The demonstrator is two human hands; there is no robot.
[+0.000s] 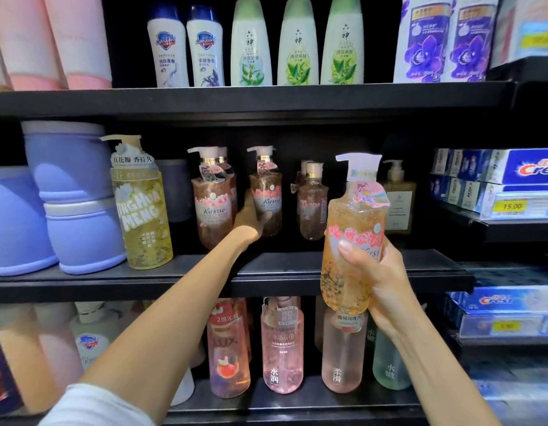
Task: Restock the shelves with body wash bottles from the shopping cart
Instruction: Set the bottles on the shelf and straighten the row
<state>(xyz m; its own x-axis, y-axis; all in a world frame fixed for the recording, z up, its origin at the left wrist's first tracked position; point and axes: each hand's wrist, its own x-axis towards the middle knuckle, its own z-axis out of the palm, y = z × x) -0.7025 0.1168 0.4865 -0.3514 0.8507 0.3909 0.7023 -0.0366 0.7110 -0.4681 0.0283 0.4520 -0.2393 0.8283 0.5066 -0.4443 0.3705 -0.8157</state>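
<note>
A: Progress? 
B: Left hand (251, 221) wrapped round pink bottle (265, 192) far back on middle shelf (358, 262), placing it.
A: Remaining? 
B: Right hand (378, 272) clamps orange bottle (352, 235) near shelf edge, unshelved.

Black store shelving (251, 98) fills the view in three tiers, its back panel dark and unlit; on the right stands a second shelf unit (512, 232), set nearer
</note>
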